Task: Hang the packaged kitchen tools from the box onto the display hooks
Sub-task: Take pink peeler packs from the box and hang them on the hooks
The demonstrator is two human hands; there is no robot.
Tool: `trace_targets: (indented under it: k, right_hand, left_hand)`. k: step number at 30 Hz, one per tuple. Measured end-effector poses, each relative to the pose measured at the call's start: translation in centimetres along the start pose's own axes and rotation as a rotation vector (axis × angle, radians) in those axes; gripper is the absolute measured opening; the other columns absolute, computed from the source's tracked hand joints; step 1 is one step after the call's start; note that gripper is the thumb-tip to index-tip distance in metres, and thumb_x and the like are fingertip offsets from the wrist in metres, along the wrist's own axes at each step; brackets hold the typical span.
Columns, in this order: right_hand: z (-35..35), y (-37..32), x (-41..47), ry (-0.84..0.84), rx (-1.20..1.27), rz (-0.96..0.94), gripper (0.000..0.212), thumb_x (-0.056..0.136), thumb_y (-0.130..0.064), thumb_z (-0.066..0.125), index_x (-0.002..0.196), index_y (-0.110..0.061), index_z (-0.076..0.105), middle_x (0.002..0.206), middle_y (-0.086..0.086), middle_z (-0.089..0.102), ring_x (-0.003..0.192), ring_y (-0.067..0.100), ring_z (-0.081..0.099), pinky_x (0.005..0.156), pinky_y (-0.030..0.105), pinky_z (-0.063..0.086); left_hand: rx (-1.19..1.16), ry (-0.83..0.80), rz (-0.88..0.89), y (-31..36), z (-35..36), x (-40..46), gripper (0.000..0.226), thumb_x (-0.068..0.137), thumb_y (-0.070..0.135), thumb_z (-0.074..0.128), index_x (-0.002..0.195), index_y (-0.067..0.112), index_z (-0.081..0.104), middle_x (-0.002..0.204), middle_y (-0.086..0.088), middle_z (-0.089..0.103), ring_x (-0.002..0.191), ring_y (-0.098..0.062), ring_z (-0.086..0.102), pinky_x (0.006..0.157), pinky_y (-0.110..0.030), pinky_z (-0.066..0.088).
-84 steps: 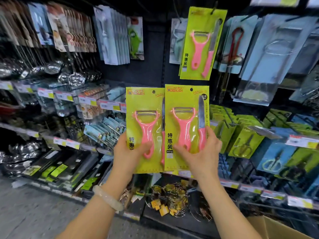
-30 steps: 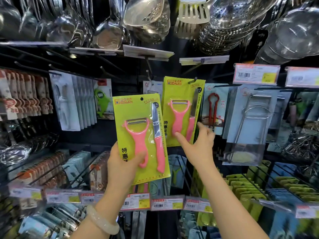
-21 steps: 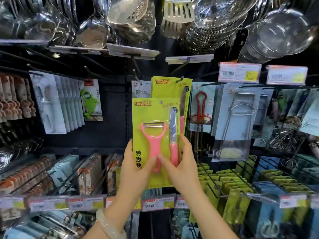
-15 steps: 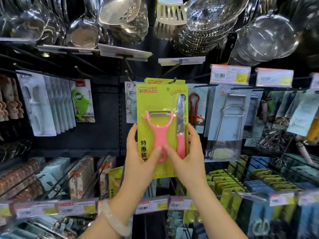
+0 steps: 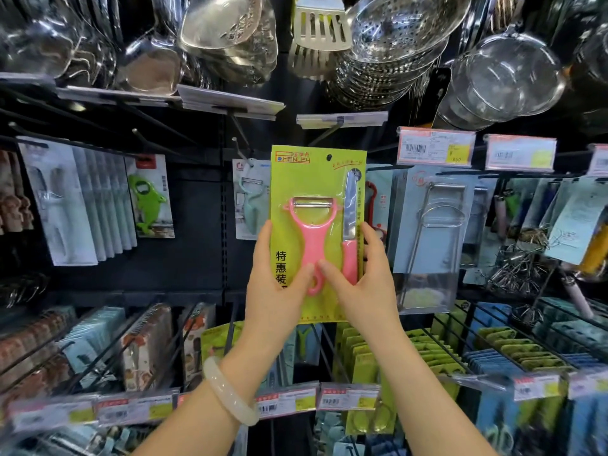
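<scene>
Both hands are holding up one green card pack (image 5: 317, 179) in front of a dark display wall, upright and facing the camera. The pack is carrying a pink peeler (image 5: 312, 235) and, just to its right, a small knife (image 5: 350, 225) with a pink handle. The left hand (image 5: 274, 291) is closing its grip on the pack's lower left edge, fingers running up behind the card and the thumb pressing on the front beside the peeler's handle. The right hand (image 5: 365, 287) is gripping the lower right edge the same way, its thumb lying on the front near the knife handle, almost touching the left thumb. A pale bangle (image 5: 228, 393) is sitting on the left wrist. The small hanging hole near the pack's top is showing dark; whether a hook is passing through it cannot be told. Just behind the pack on the left, a card with a pale green peeler (image 5: 248, 199) is hanging from a hook. Steel strainers (image 5: 404, 31) and a slotted turner (image 5: 320, 23) are hanging above, and yellow price tags (image 5: 436, 149) are lining the rail to the right.
</scene>
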State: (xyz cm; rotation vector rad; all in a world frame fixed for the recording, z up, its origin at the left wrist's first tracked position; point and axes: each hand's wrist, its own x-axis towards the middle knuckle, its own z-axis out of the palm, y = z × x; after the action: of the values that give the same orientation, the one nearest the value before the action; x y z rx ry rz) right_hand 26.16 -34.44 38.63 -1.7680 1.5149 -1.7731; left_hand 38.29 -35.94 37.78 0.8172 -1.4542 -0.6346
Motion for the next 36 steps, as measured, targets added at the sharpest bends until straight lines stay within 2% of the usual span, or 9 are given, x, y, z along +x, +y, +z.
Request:
trace_targets:
  k: [7,10,13,15,19,22,25,30,36]
  right_hand:
    - [0.6,1.1,1.4,-0.009,-0.006,0.015,0.084,0.080,-0.035,0.071,0.148,-0.027,0.022,0.147,-0.008,0.032,0.129,-0.002,0.028,0.111,0.029,0.028]
    - [1.1,1.7,1.9,-0.018,-0.037,0.019,0.085,0.081,-0.033,0.071,0.149,-0.027,0.020,0.147,-0.003,0.032,0.121,-0.004,0.029,0.104,0.021,0.026]
    - [1.4,2.3,2.9,-0.031,-0.077,0.029,0.087,0.082,-0.031,0.070,0.149,-0.027,0.015,0.145,0.000,0.032,0.113,-0.003,0.029,0.096,0.018,0.026]
    - [1.7,2.7,3.6,-0.049,-0.108,0.037,0.088,0.083,-0.030,0.070,0.149,-0.027,0.012,0.144,0.002,0.032,0.109,-0.001,0.030,0.093,0.018,0.026]
    - [2.5,3.4,4.9,-0.098,-0.121,0.081,0.088,0.086,-0.029,0.067,0.150,-0.030,0.006,0.143,0.004,0.029,0.106,0.004,0.031,0.087,0.019,0.026]
    - [3.3,3.9,5.8,-0.103,-0.089,0.124,0.088,0.087,-0.029,0.066,0.150,-0.030,0.004,0.144,0.008,0.026,0.123,0.017,0.039,0.091,0.023,0.029]
    - [4.0,4.0,6.8,-0.104,-0.129,0.135,0.089,0.087,-0.030,0.066,0.150,-0.026,0.003,0.143,0.009,0.028,0.124,0.021,0.040,0.088,0.023,0.028]
    - [4.5,4.2,7.8,-0.116,-0.189,0.161,0.093,0.087,-0.025,0.067,0.151,-0.024,0.000,0.143,0.012,0.026,0.126,0.025,0.041,0.096,0.030,0.036]
    - [4.2,6.1,4.8,-0.097,-0.361,0.106,0.082,0.084,-0.030,0.068,0.148,-0.023,0.017,0.138,0.013,0.030,0.128,0.031,0.032,0.103,0.039,0.033]
  left_hand:
    - [0.033,0.009,0.008,-1.1,0.4,1.2,0.080,0.088,0.021,0.066,0.150,0.029,0.017,0.149,0.022,0.023,0.132,0.009,0.021,0.105,-0.015,0.020]
    - [0.146,-0.008,-0.006,-2.2,0.8,1.8,0.083,0.089,0.021,0.065,0.151,0.032,0.011,0.134,0.024,0.026,0.122,0.010,0.023,0.096,-0.010,0.021]
    - [0.277,-0.043,-0.053,-3.6,1.2,2.9,0.089,0.086,0.023,0.066,0.150,0.035,0.006,0.125,0.005,0.039,0.101,0.000,0.031,0.077,-0.015,0.026]
    - [0.321,-0.058,-0.089,-4.8,1.4,3.7,0.094,0.084,0.027,0.069,0.150,0.037,0.002,0.118,-0.004,0.044,0.093,-0.004,0.031,0.077,-0.021,0.029]
    - [0.395,-0.086,-0.119,-5.9,1.5,5.3,0.100,0.083,0.029,0.069,0.150,0.037,-0.004,0.116,-0.008,0.046,0.099,-0.011,0.033,0.081,-0.028,0.035]
    - [0.420,-0.125,-0.166,-5.8,1.5,6.5,0.103,0.085,0.031,0.068,0.149,0.034,-0.012,0.113,-0.009,0.039,0.106,-0.018,0.034,0.082,-0.026,0.032]
    - [0.452,-0.150,-0.209,-5.6,1.5,7.6,0.102,0.084,0.034,0.067,0.149,0.037,-0.012,0.119,-0.015,0.041,0.118,-0.026,0.039,0.094,-0.034,0.041]
    - [0.467,-0.180,-0.239,-5.5,1.5,8.6,0.104,0.067,0.055,0.066,0.146,0.044,-0.001,0.118,-0.017,0.050,0.108,-0.033,0.051,0.091,-0.047,0.049]
    - [0.762,-0.161,-0.252,-5.7,1.4,5.0,0.087,0.084,0.038,0.063,0.149,0.016,0.010,0.152,-0.015,0.015,0.136,-0.035,0.023,0.111,-0.048,0.028]
